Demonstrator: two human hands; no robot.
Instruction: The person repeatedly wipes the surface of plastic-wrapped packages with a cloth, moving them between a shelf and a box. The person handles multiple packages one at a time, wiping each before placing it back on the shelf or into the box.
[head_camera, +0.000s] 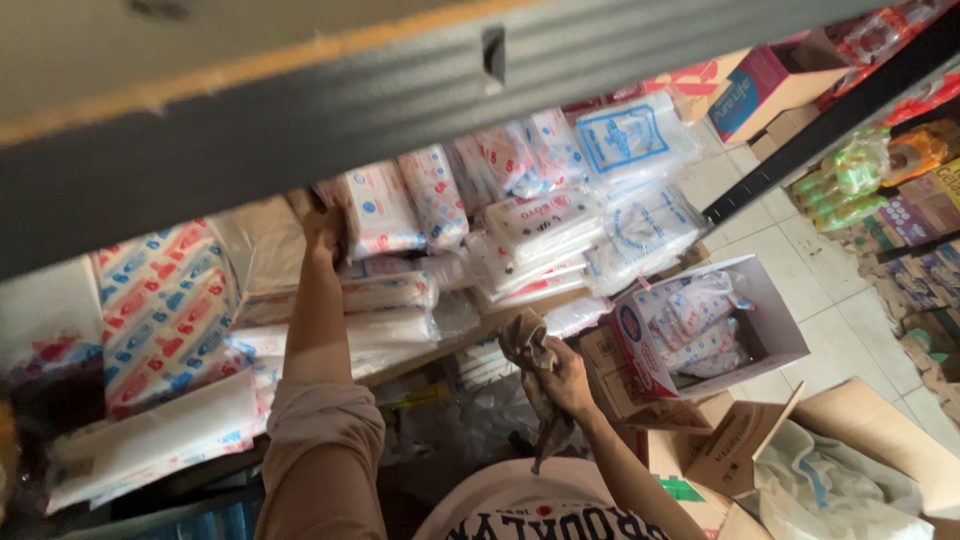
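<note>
My left hand (323, 226) reaches up onto the shelf and rests against a white packet with red and blue print (380, 208), fingers partly hidden behind it. It stands among several similar plastic packets (520, 225) stacked on the wooden shelf board (470, 335). My right hand (566, 378) is lower, in front of my chest, closed around a crumpled brownish-grey cloth (530, 355) that hangs down below the fist.
A dark metal shelf beam (300, 120) crosses the top. An open cardboard box (775, 335) with packets stands on the tiled floor at right. More cardboard boxes (870, 440) lie below it. Another rack (900, 190) with goods stands far right.
</note>
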